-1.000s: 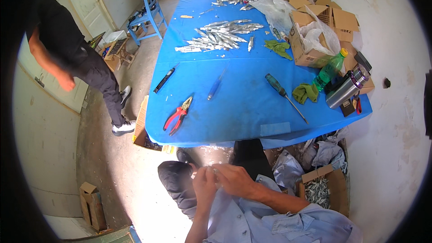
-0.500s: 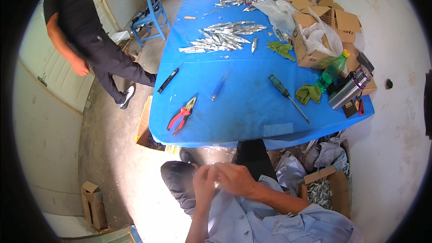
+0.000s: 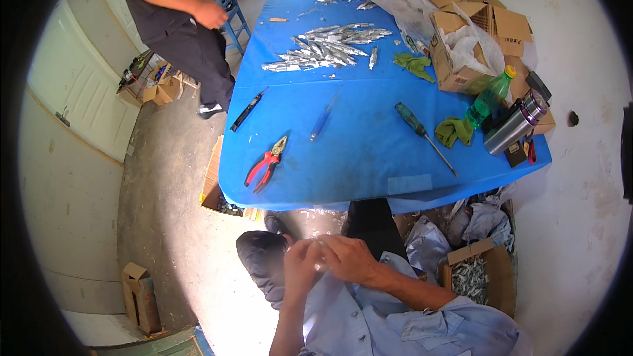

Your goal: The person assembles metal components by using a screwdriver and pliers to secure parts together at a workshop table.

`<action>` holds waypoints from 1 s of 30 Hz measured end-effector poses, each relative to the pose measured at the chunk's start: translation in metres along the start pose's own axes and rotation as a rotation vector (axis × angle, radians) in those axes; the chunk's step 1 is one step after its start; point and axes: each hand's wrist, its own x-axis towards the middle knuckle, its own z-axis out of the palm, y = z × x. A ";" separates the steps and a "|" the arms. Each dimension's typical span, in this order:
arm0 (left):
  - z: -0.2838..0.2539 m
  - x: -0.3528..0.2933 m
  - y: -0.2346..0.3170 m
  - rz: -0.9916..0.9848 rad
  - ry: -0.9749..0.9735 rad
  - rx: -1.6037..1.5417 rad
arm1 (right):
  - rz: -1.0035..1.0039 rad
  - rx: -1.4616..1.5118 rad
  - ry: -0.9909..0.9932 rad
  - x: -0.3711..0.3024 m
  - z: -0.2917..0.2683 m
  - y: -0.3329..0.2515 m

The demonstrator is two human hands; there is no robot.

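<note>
My left hand and my right hand meet in front of my lap, below the table's near edge. Both have their fingers closed around something small that I cannot make out; a pale glint shows between them. On the blue-covered table beyond lie red-handled pliers, a black pen-like tool, a thin screwdriver with a blue handle and a larger screwdriver with a green-black handle. Farther back a heap of slim silvery pieces is spread out, with one lone piece at its right.
A green bottle, a steel flask, green cloths and an open carton crowd the table's right side. Below stand a box of silvery scraps and another carton. A person is at the left.
The person at the left has moved to the right, closer to the table and blue chair. My hands stay together in nearly the same place.
</note>
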 end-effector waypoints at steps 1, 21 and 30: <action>0.000 0.000 0.003 -0.028 0.000 -0.036 | 0.000 0.001 -0.009 0.001 -0.002 -0.001; 0.001 0.007 0.014 -0.086 -0.047 -0.121 | 0.124 0.135 0.027 0.013 -0.023 0.004; -0.026 0.025 0.062 0.065 0.172 0.132 | 0.184 0.030 0.380 0.081 -0.101 0.065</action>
